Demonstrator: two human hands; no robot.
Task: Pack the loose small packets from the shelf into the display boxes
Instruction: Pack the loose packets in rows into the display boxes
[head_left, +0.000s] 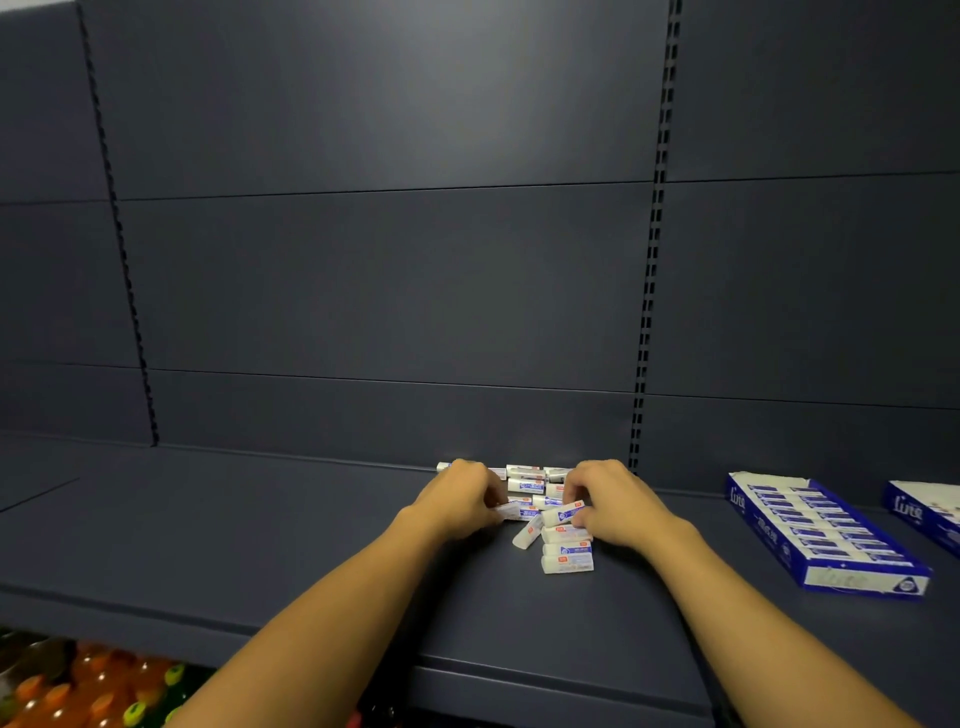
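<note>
Your left hand (465, 499) has its fingers curled round a small white packet (511, 512) at the left edge of the loose packets (550, 514), and your right hand (610, 506) pinches another packet (563, 513) between fingertips and thumb, its long axis running left to right and tilted slightly up at the right end. The pile sits on the dark shelf (260, 530) near the back panel, between your two hands; roughly a dozen packets show (some are hidden under your fingers, so an exact count cannot be told). Most lie with their long axes across the shelf, left to right, stacked in rough rows; one packet (527, 531) at the front left lies diagonally, pointing toward you and leftward. Well to the right stands a blue display box (831, 540) filled with one column of packets, its long axis running away from you, and a second box (924, 512) is cut off by the right edge
</note>
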